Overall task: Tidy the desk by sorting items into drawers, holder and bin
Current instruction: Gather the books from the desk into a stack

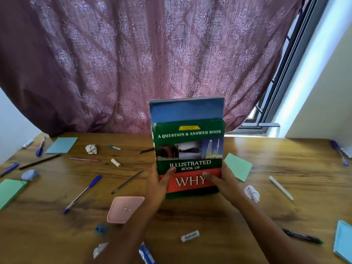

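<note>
A green book [188, 147] titled "Illustrated Book of Why" stands upright at the middle of the wooden desk [209, 216], with a taller blue book [185, 111] upright behind it. My left hand [159, 184] grips the books' lower left edge, thumb on the cover. My right hand [223, 182] grips the lower right edge, thumb on the red band. Scattered around lie blue pens [82, 194], dark pencils [127, 182], crumpled paper balls [91, 149], sticky-note pads [238, 166] and erasers [190, 236].
A pink case [124, 209] and a blue sharpener [100, 229] lie left of my left arm. A tape roll [29, 175] and a green pad [9, 191] sit at the far left. A black marker [302, 236] and blue pad [343, 241] lie right. A curtain [133, 63] hangs behind.
</note>
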`<state>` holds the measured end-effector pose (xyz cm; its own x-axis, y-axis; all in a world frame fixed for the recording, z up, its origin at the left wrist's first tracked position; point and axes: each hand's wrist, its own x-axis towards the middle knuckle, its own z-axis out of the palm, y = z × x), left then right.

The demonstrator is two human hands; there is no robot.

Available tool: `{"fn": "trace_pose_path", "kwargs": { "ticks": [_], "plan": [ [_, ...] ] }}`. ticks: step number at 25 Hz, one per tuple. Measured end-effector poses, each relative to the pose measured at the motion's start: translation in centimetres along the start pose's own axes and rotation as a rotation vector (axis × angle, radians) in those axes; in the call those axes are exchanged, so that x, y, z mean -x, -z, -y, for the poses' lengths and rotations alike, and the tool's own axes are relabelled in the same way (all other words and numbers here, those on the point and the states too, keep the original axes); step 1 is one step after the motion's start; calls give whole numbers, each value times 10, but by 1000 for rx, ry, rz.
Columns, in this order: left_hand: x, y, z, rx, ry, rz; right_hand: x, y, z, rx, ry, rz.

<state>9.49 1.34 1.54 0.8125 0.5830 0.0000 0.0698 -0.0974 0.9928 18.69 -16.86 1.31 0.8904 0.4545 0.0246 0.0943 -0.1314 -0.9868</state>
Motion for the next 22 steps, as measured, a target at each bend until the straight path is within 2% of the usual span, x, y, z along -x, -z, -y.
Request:
{"fn": "trace_pose_path", "kwargs": {
  "ticks": [2, 6, 9, 12, 16, 20, 22],
  "plan": [
    [-6, 1, -6, -4, 30, -34, 0, -1, 7, -34, -38, -12],
    [-19, 5, 2, -10, 366, 40, 0, -7, 11, -82, -222, -13],
    [-16, 8, 31, -138, 505, 75, 6, -12, -7, -12, -356, 43],
    [-11, 12, 46, -337, 472, 88, 9, -16, -22, 69, -429, 70],
    [-14, 14, 41, -659, 356, 136, 1, -16, -26, 253, -407, 89],
    [-15, 16, 45, -838, 312, 156, 4, -22, -34, 356, -333, -20],
    [-13, 13, 44, -900, 282, 151, 7, -21, -36, 499, -252, -99]
  ]
}}
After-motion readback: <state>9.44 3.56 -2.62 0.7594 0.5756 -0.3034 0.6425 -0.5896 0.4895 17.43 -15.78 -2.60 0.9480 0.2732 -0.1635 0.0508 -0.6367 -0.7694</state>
